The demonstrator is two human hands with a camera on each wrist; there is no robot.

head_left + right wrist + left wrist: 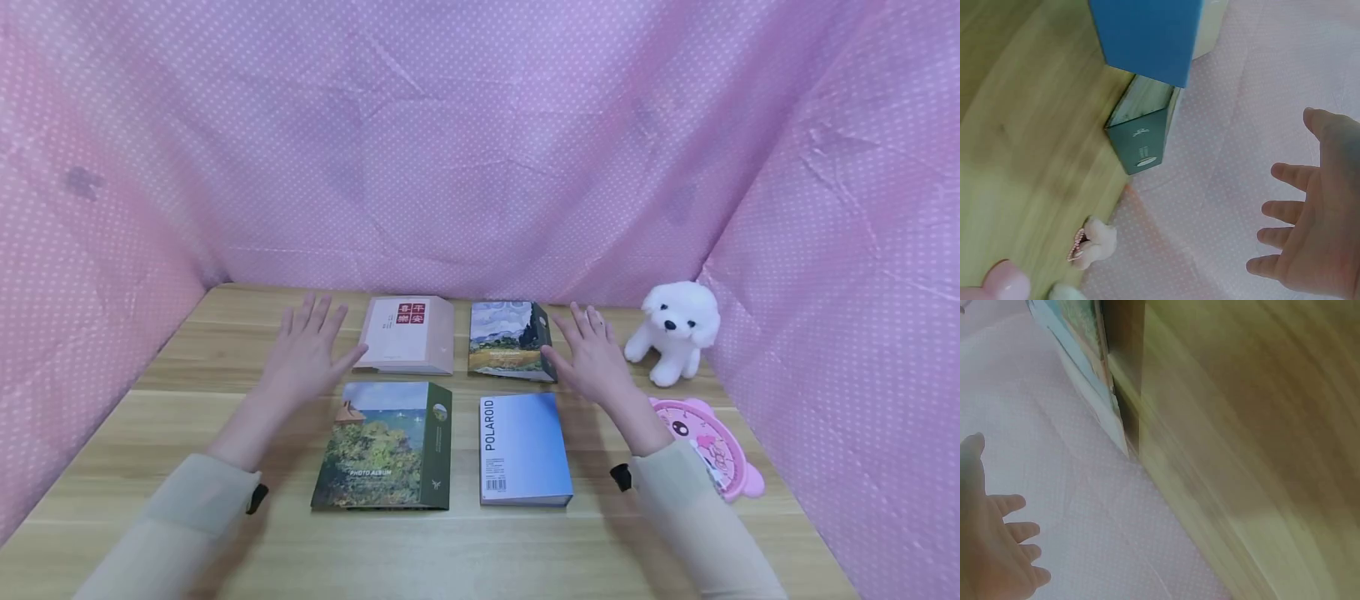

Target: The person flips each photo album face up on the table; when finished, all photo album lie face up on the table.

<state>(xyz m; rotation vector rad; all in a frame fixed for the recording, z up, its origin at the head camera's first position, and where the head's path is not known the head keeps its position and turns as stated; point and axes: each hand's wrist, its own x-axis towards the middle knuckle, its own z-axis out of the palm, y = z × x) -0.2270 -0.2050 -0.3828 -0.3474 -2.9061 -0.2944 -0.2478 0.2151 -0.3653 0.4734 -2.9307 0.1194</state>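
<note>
The left hand point(302, 357) and right hand point(596, 358) are hovering with fingers spread wide, holding nothing, beside four books point(525, 450) lying on the desk point(480, 554) at lower centre frame, the books presumably being stiff, light, slippery and needing gripping at opposite edges.

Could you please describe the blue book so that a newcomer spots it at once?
On the wooden table, look to the nearer of two rows. The blue book lies right of the seaside album. Only its cover is plain blue, with POLAROID running up the left side.
</note>
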